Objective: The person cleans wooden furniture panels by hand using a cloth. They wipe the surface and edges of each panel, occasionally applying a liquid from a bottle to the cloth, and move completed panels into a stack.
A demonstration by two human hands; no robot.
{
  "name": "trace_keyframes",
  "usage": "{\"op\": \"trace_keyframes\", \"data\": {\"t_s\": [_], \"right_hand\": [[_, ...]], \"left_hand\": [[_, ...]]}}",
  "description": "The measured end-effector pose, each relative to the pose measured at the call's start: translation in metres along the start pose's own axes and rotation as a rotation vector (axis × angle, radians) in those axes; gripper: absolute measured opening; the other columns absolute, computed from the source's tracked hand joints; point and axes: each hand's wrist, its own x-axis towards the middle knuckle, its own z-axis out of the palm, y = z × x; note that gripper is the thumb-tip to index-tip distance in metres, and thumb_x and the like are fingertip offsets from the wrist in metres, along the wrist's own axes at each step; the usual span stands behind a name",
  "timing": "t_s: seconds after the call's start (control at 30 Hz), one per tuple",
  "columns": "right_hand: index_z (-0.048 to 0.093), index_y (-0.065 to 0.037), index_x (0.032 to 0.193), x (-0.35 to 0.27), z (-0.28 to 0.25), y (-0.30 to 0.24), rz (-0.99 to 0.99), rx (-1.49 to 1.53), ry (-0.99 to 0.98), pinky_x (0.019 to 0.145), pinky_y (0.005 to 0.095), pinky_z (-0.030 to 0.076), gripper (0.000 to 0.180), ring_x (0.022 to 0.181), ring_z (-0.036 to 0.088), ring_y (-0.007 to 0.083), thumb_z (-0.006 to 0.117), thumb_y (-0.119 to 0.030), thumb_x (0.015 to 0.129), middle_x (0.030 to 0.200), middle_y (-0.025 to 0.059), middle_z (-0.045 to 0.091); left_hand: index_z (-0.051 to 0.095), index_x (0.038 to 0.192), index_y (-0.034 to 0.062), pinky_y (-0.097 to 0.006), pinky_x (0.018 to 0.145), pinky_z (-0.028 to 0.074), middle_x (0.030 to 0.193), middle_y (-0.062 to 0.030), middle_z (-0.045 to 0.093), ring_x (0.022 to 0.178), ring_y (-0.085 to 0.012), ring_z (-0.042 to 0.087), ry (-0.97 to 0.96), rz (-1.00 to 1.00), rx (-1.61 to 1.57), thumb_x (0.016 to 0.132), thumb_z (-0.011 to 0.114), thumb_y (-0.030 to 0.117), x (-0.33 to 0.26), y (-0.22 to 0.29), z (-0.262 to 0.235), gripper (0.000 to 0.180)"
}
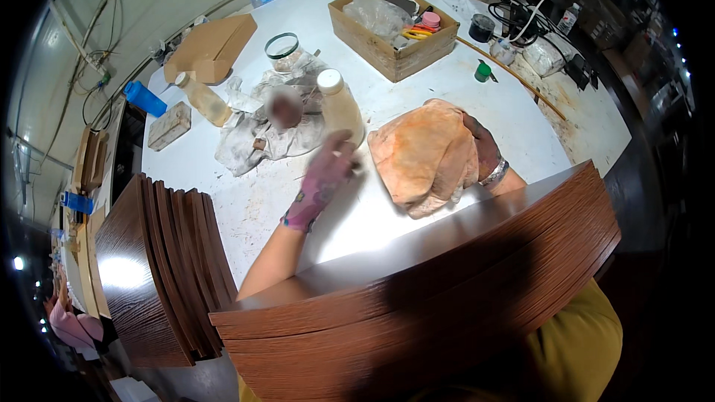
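Observation:
My right hand (485, 147), in a dark stained glove, grips the right side of a bunched orange-stained cloth (423, 152); the cloth hides part of its fingers. My left hand (325, 179) wears a pinkish-purple patterned glove and is smeared by motion. It is just in front of a cloudy plastic bottle (341, 108) with a white cap, overlapping its lower part; whether they touch I cannot tell. Left of that bottle lies a crumpled grey-white rag (242, 141) with a round brownish blurred thing (284, 108) on it. Brown wood-grain boards (417, 283) are stacked nearest me.
At the back is a cardboard box (395, 65) of bags and tools. A clear jar (283, 52), second bottle (205, 100), blue bottle (145, 98) and block (170, 126) stand left. More boards (160, 275) lean at left; a thin stick (514, 78) lies at right.

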Motion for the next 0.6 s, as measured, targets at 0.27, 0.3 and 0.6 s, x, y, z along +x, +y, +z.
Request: {"op": "trace_keyframes", "data": {"t_s": [0.27, 0.3, 0.6], "right_hand": [[0.045, -0.011, 0.134, -0.006, 0.002, -0.001, 0.014, 0.008, -0.027, 0.105, 0.0428, 0.041, 0.053, 0.122, 0.05, 0.0292, 0.06, -0.039, 0.091, 0.131, 0.0135, 0.053], [0.046, -0.011, 0.133, -0.007, 0.004, 0.0, -0.068, -0.578, -0.029, 0.104, 0.0419, 0.041, 0.051, 0.122, 0.05, 0.0281, 0.058, -0.04, 0.093, 0.131, 0.0132, 0.053], [0.041, -0.011, 0.134, 0.009, 0.009, -0.002, 0.262, 0.051, -0.309, 0.106, 0.035, 0.039, 0.043, 0.123, 0.048, 0.0208, 0.036, -0.037, 0.101, 0.134, 0.0097, 0.049]], "left_hand": [[0.034, 0.137, -0.0017, -0.035, 0.099, 0.048, 0.129, -0.0138, 0.051, 0.115, -0.0225, 0.056, -0.473, -0.059, -0.843, 0.093, 0.063, 0.032, 0.035, 0.004, 0.054, 0.063], [0.035, 0.136, -0.0024, -0.036, 0.101, 0.047, 0.128, -0.0134, 0.051, 0.116, -0.0227, 0.056, -0.486, -0.043, -0.891, 0.091, 0.065, 0.033, 0.034, 0.004, 0.054, 0.064], [0.015, 0.152, 0.012, -0.04, 0.107, 0.036, 0.142, -0.0181, 0.042, 0.127, -0.0244, 0.045, -0.318, 0.326, -0.731, 0.088, 0.067, 0.039, -0.035, 0.018, -0.063, 0.086]]}}
